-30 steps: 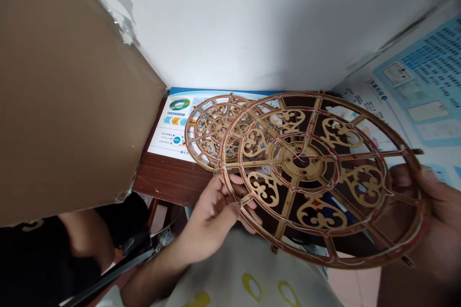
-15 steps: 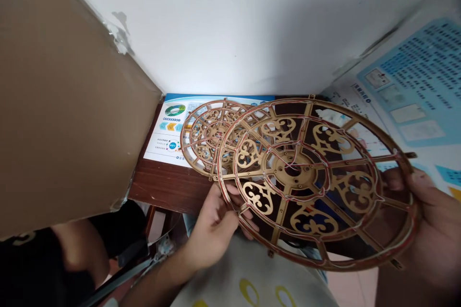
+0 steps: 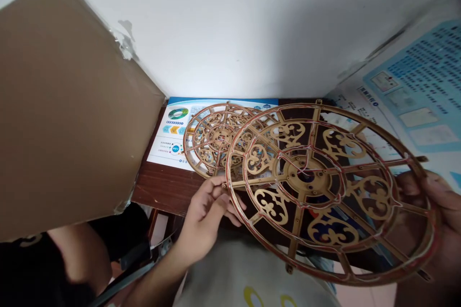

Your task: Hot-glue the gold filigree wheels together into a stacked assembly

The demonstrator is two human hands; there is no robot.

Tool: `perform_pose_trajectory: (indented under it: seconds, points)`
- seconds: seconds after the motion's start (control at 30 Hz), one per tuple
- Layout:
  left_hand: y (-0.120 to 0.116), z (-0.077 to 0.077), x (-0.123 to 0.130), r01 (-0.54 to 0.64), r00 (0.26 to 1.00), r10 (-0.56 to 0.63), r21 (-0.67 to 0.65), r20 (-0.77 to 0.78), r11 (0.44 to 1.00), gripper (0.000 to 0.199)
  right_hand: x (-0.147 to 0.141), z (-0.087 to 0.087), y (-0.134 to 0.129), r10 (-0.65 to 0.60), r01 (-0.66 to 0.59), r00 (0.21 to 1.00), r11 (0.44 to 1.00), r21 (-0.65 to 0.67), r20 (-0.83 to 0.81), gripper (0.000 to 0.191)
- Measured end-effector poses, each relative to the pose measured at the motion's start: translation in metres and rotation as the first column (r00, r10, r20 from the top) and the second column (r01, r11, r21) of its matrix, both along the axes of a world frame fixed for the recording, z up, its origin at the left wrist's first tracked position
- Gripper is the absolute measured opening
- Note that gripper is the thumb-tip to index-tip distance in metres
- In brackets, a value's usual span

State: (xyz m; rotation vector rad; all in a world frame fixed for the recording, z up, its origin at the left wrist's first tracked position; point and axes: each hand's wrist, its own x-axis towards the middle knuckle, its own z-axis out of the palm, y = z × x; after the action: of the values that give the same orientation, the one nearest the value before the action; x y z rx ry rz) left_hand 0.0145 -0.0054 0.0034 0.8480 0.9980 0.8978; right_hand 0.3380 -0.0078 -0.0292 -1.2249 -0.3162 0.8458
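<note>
The right hand [image 3: 444, 201] is clasping the outer rim of a gold fretwork wheel [image 3: 306, 177] with red-edged openwork. Its fingers are closing around the rim at the far right of the view, partly cut off by the frame. The left hand [image 3: 205, 216] is staying half open, its spread fingers just touching the wheel's opposite rim rather than clenching it. Between the two hands, the wheel is tilting in the air, clear of everything beneath the fingers.

Supporting the wheel from opposite sides is working well here, as it is spreading the load across the slender spokes; a gentle hold should keep the thin fretwork from flexing or snapping.

Just beyond the left fingertips, two or more similar wheels [image 3: 219, 139] are lying stacked on a printed leaflet [image 3: 169, 134], which is resting on a dark wooden table [image 3: 162, 187]. A brown cardboard sheet [image 3: 72, 105] is leaning in from the left, above an arm in a dark sleeve [image 3: 79, 259], and a blue-printed poster [image 3: 414, 96] is covering the wall by the right fingers.
</note>
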Motion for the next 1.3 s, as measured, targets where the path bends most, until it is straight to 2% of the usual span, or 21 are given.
perform_pose_trajectory:
  seconds: [0.1,0.27,0.47,0.63,1.0,1.3]
  points:
    - [0.001,0.002,0.000,0.051,0.999,-0.051,0.010,-0.013,0.999,0.048,0.004,0.001,0.003,0.072,-0.071,0.997,0.994,-0.080,0.008,0.027]
    - [0.002,0.004,-0.001,0.087,0.995,-0.087,0.003,-0.052,0.996,0.046,0.009,0.002,0.002,0.050,-0.047,0.999,0.986,-0.160,0.015,0.041]
    - [0.004,0.007,-0.001,0.116,0.990,-0.113,0.024,-0.088,0.993,0.038,0.005,0.004,-0.002,0.093,-0.091,0.996,0.989,-0.113,0.013,0.042]
    - [0.003,0.004,0.000,0.097,0.990,-0.093,0.034,-0.104,0.995,0.032,0.002,0.008,-0.004,0.104,-0.099,0.994,0.987,-0.127,0.034,0.047]
    - [0.002,0.005,0.000,0.110,0.987,-0.106,0.023,-0.120,0.994,0.022,0.001,0.014,-0.006,0.127,-0.129,0.992,0.984,-0.121,-0.017,0.041]
    - [0.004,-0.001,0.000,0.104,0.990,-0.103,0.002,-0.099,0.995,0.014,0.004,0.010,-0.011,0.125,-0.124,0.992,0.985,-0.123,-0.005,0.042]
